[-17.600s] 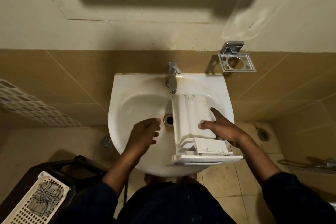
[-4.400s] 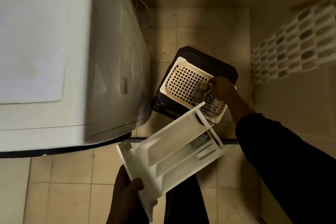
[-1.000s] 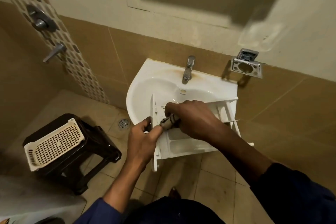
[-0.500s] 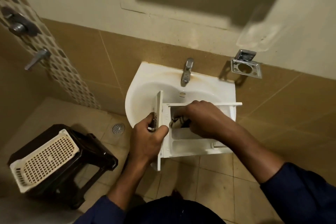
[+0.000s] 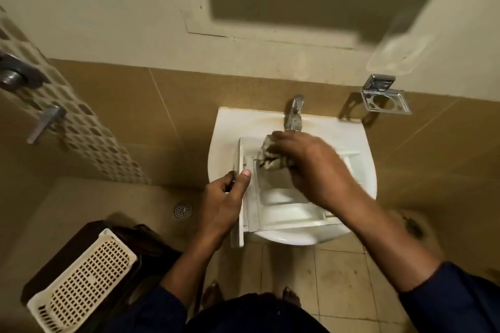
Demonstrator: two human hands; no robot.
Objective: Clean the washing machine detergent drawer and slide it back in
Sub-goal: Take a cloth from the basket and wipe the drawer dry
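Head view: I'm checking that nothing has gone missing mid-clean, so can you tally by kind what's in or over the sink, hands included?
hands: 2, the left hand and the right hand
detergent drawer: 1
cloth: 1
tap: 1
total: 5

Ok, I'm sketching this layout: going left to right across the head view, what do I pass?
Plastic basket, floor drain, left hand, right hand, chrome wall holder.
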